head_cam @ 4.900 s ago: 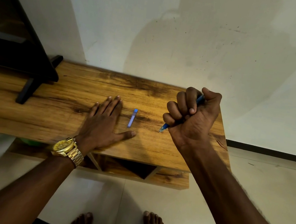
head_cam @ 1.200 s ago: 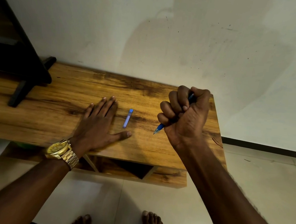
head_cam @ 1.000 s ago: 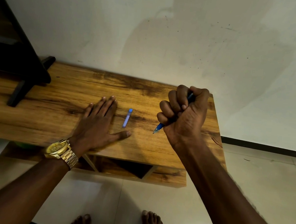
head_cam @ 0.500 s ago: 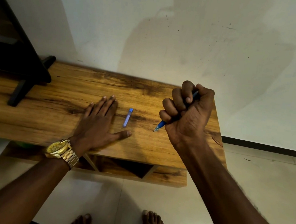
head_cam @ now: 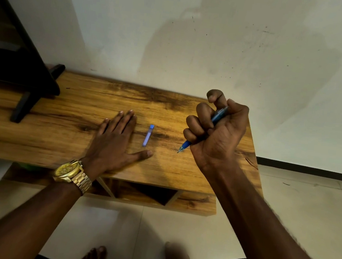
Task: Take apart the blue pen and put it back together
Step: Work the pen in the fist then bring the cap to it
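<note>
My right hand (head_cam: 216,131), right of centre frame, is fisted around the blue pen (head_cam: 204,129); fingers curled tight, thumb raised at the top. The pen runs diagonally through the fist, tip poking out lower left, above the wooden table (head_cam: 71,140) and not touching it as far as I can tell. I can read no brand or print on the barrel. My left hand (head_cam: 112,144) lies flat on the table, centre frame, fingers straight, thumb spread, holding nothing. The blue cap (head_cam: 148,135) lies on the wood between both hands, just above the left thumb. Gold wristwatch (head_cam: 69,171) on left wrist; dial unreadable. Dark stand (head_cam: 22,77) at upper left.
</note>
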Demonstrator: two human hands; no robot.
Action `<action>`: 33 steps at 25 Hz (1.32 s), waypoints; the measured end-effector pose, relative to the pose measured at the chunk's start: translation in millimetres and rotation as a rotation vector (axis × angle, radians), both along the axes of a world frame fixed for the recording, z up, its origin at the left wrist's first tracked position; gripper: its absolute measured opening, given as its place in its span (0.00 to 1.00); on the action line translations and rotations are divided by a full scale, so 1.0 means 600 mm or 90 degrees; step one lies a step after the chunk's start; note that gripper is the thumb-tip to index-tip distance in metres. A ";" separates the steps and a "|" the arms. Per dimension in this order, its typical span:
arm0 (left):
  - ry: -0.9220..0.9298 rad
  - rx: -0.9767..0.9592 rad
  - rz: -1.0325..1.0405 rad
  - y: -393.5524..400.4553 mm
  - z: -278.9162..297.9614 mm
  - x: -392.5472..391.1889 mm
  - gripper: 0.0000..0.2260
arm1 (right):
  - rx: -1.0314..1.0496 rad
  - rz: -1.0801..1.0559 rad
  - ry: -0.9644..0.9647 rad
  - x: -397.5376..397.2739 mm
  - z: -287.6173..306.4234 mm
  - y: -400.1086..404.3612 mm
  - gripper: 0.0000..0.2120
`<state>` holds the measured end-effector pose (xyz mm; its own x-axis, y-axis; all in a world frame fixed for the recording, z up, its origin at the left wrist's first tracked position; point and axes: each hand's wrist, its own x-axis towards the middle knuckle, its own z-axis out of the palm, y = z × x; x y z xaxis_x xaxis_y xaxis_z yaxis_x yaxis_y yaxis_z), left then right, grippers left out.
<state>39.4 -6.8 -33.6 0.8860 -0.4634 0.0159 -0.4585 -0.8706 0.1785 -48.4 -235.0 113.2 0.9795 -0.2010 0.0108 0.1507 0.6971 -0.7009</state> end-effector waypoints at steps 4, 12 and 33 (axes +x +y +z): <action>0.001 -0.001 -0.003 0.000 -0.002 0.000 0.60 | -0.002 -0.013 0.002 0.000 -0.002 -0.001 0.14; -0.011 -0.002 0.001 0.000 -0.004 -0.001 0.60 | -0.005 -0.015 0.020 0.002 -0.006 -0.001 0.13; -0.010 -0.020 -0.002 0.003 -0.015 0.002 0.59 | 0.006 -0.020 0.025 0.001 -0.002 0.000 0.12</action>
